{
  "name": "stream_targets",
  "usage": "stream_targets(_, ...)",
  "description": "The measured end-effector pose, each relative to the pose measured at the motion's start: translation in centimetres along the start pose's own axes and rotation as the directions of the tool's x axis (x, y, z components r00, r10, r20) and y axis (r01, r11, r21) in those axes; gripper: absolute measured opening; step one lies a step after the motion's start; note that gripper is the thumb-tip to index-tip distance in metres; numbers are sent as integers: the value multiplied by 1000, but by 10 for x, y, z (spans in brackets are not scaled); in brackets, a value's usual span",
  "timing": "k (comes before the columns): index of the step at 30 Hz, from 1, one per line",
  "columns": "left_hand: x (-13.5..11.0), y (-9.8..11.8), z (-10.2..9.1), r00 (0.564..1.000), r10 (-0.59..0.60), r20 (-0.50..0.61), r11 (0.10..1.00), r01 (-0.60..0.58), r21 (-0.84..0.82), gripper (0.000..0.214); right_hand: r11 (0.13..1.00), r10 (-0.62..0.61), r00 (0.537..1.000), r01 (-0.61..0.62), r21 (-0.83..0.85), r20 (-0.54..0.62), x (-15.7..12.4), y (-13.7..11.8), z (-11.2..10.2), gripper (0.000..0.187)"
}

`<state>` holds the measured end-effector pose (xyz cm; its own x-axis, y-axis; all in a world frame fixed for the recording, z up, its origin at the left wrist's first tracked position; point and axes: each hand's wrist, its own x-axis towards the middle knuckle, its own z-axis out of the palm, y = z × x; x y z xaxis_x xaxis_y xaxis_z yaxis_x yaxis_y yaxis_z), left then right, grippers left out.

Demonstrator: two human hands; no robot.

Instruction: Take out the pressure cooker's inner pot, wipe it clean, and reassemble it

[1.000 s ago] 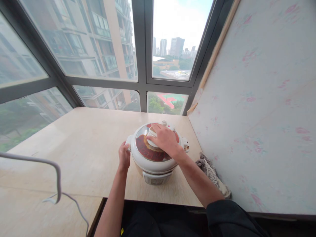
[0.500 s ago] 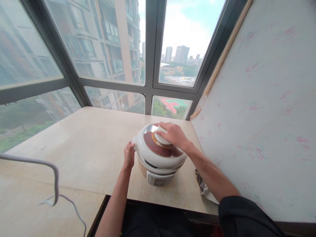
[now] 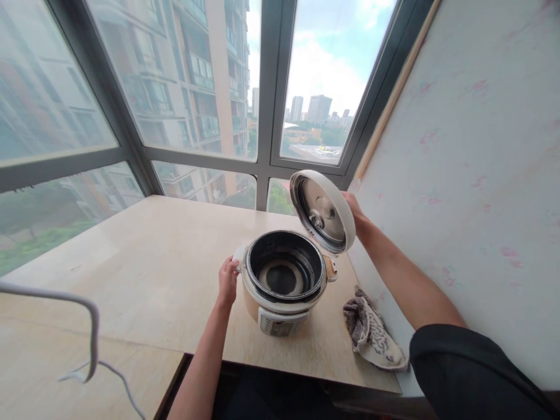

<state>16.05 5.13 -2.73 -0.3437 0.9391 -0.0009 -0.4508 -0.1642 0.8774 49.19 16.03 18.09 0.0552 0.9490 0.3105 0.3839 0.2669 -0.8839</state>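
A white and beige electric pressure cooker stands on the counter, with its dark inner pot exposed and no food visible inside. My left hand is closed around the cooker's left side handle. Up and to the right, my right hand holds the round lid tilted, its metal underside facing the pot. The fingers of that hand are mostly hidden behind the lid. The control panel is on the cooker's front.
A patterned cloth lies crumpled on the counter to the right, beside the papered wall. Grey-framed windows rise behind. A white bent tube with a cable is at the lower left.
My right hand has lifted the lid off the cooker, up and to the right, uncovering the inner pot. My left hand stays on the side handle. More of the cloth shows.
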Motion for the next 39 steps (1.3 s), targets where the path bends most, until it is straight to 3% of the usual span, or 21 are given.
stream_targets(5,1,-1,-2,1000,9,18,1000,-9,-13,30,996,-1,986,-14,-93,-164,27,15,-26,49)
stream_targets(12,1,0,-2,1000,14,22,1000,-14,-8,35,947,-27,988,-24,-321,-153,51,50,-30,46)
stream_targets(16,1,1,-2,999,6,35,1000,-6,-9,34,876,-2,991,-61,-479,-131,58,81,-20,35)
stream_targets(27,3,4,-3,998,-54,-14,999,54,9,37,637,190,978,-192,-747,-90,59,152,30,35)
stream_targets(39,-2,11,8,991,-102,-84,994,104,25,46,499,227,974,-132,-857,-18,50,180,63,41)
